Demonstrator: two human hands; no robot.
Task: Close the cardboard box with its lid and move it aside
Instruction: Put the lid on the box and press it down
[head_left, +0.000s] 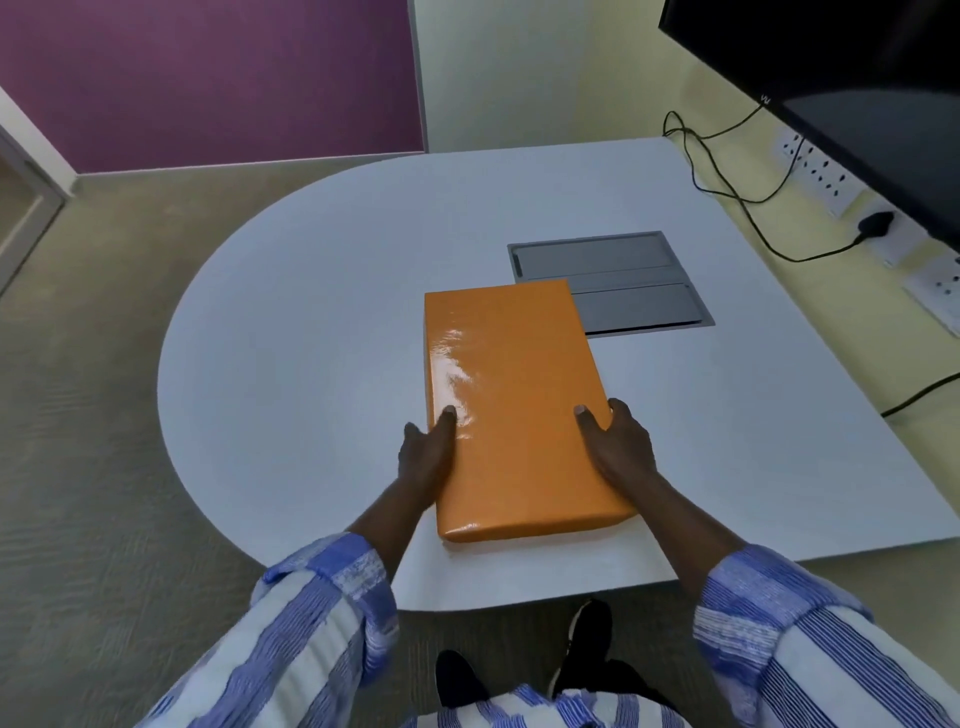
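Note:
An orange, glossy cardboard box (511, 405) lies flat on the pale grey table (311, 338), its lid on top and closed. My left hand (428, 457) grips its left long edge, thumb resting on the lid. On the opposite long edge sits my right hand (618, 441), thumb on top and fingers curled around the side. Both hands hold the near half of the box.
A grey recessed cable hatch (639, 270) lies in the table just behind the box, partly under its far corner. Black cables (727, 176) and wall sockets (821, 171) run along the right. A dark screen (857, 93) hangs at the upper right.

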